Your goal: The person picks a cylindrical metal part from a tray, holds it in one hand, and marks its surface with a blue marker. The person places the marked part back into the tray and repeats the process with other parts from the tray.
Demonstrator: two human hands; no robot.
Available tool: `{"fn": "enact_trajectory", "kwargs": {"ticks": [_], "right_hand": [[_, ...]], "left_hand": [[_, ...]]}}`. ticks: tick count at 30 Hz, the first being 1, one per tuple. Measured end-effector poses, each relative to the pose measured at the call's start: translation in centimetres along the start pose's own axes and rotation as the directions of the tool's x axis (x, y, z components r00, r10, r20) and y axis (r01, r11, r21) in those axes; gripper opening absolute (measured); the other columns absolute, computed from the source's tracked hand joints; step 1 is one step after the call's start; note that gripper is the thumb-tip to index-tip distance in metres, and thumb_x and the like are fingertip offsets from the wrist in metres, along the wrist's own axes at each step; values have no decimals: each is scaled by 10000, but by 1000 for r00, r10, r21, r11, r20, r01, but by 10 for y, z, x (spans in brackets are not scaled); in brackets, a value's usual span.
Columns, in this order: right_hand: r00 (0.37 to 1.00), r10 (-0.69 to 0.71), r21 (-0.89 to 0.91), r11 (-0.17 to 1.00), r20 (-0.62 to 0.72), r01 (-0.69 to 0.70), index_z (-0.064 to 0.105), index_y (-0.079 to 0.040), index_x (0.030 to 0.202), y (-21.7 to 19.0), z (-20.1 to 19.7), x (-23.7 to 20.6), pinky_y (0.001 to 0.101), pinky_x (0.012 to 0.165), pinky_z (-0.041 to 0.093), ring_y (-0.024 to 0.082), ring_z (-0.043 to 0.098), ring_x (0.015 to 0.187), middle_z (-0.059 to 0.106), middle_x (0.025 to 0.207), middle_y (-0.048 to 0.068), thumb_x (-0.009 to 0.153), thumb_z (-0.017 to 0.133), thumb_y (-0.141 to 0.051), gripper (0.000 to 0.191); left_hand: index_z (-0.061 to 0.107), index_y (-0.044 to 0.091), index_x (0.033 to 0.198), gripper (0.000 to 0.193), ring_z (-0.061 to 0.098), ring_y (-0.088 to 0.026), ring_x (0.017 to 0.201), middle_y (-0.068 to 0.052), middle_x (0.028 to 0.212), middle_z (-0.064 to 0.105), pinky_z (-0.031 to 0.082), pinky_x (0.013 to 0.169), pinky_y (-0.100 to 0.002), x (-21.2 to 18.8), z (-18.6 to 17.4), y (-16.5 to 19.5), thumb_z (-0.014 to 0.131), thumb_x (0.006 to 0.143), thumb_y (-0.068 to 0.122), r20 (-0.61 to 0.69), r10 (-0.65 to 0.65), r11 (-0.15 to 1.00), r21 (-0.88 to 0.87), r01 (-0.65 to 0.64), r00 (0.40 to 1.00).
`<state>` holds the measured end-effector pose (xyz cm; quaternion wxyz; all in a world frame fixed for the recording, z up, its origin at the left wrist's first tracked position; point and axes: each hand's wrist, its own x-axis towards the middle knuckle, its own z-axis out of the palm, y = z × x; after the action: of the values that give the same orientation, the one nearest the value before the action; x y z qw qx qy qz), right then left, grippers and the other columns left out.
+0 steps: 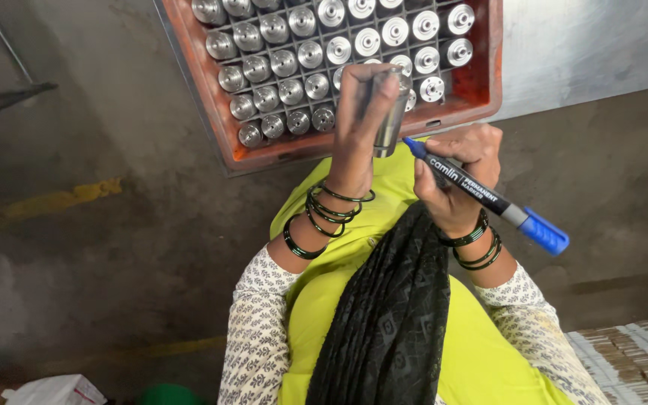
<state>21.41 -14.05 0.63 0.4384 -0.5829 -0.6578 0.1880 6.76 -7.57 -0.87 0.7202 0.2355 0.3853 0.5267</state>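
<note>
My left hand (360, 112) holds a shiny metal cylinder (391, 120) upright in front of me. My right hand (463, 172) grips a blue marker pen (481, 193), its tip touching the lower side of the cylinder. The pen's blue cap sits on its back end at the right. Dark green bangles ring both wrists. Just beyond my hands lies an orange crate (481, 90) with a divider grid, filled with several similar metal cylinders standing on end.
Grey concrete floor (114, 247) with a faded yellow line lies to the left. A stack of flat card pieces (631, 360) sits at the lower right. A white bag (54, 391) is at the bottom left. My lap shows yellow-green cloth and a black scarf.
</note>
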Motion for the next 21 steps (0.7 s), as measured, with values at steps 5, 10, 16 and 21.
{"fn": "enact_trajectory", "kwargs": {"ticks": [5,10,16,21], "right_hand": [[993,-115,-113,986,39,119,595,-90,1112,-3,-6,10,385,901,397,250,565,894,693,1018,51,964,759,-63,222],[976,-196,-136,969,90,207,578,-107,1056,-7,0,8,438,909,384,263,575,883,658,934,59,862,738,-87,252],[983,-179,-112,977,50,184,567,-115,1148,-5,-11,8,407,940,405,250,553,908,696,1007,53,953,754,-90,272],[970,-231,-107,966,70,237,551,-106,1087,-6,-8,5,446,913,387,255,559,859,670,928,46,893,755,-118,282]], "left_hand": [[547,44,1207,288,568,-98,954,-40,1051,583,499,859,-260,-7,3,1,673,1011,213,8,28,999,31,-28,1000],[565,13,1169,249,585,-95,980,-33,1062,596,499,880,-236,-3,3,2,654,1014,187,50,99,995,9,-99,994],[588,13,1137,255,635,-139,880,-73,957,639,524,796,-267,-3,5,-1,584,1049,253,35,-45,988,-145,49,998],[542,41,1193,231,599,-105,939,-38,1039,595,559,880,-277,0,5,-6,632,1034,183,90,43,999,-36,-40,995]]}}
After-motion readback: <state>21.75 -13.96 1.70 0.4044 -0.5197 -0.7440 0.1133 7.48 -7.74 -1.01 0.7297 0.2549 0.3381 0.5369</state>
